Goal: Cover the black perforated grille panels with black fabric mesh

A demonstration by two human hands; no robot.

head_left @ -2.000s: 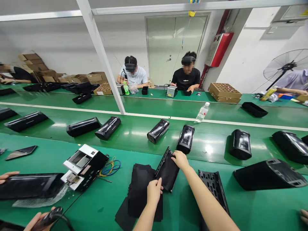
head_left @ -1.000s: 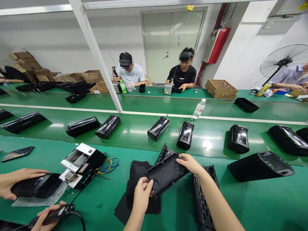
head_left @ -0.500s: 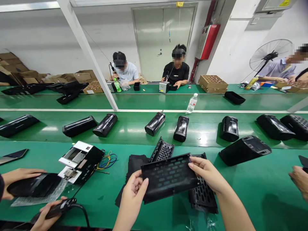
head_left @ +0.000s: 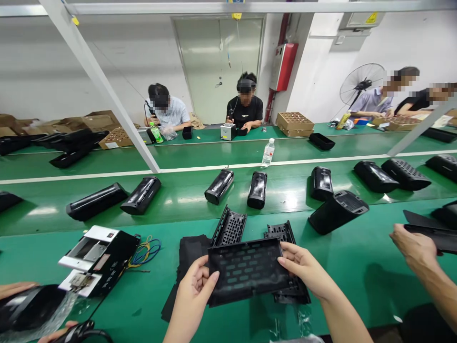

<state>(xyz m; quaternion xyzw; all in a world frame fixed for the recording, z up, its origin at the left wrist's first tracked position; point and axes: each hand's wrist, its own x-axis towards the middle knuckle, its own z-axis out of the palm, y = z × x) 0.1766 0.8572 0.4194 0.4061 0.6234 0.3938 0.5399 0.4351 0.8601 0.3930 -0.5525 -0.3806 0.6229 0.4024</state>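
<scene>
Between my two hands hangs a black slotted panel [head_left: 250, 272], its slots showing through a thin dark layer of mesh or film. My left hand [head_left: 194, 290] pinches its left edge, thumb on the near face. At the right end my right hand [head_left: 303, 267] grips the upper corner with thumb and fingers. Behind the panel, another perforated black panel [head_left: 230, 227] lies on the green table. More slotted panels [head_left: 283, 232] sit partly hidden under my right hand. A stack of black sheets [head_left: 189, 255] lies to the left, partly covered by my left hand.
Several black casings [head_left: 257, 190] lie along the green belt [head_left: 185, 209]. A black-and-white machine [head_left: 102, 259] with coiled wires stands left. A co-worker's hands work at the lower left; another co-worker's hand [head_left: 417, 245] holds a black part at right. A water bottle [head_left: 267, 152] stands beyond.
The view has turned slightly right, so the surroundings shift left. Both my hands still hold the slotted panel, now more level. The right co-worker's hand and black part show more fully.
</scene>
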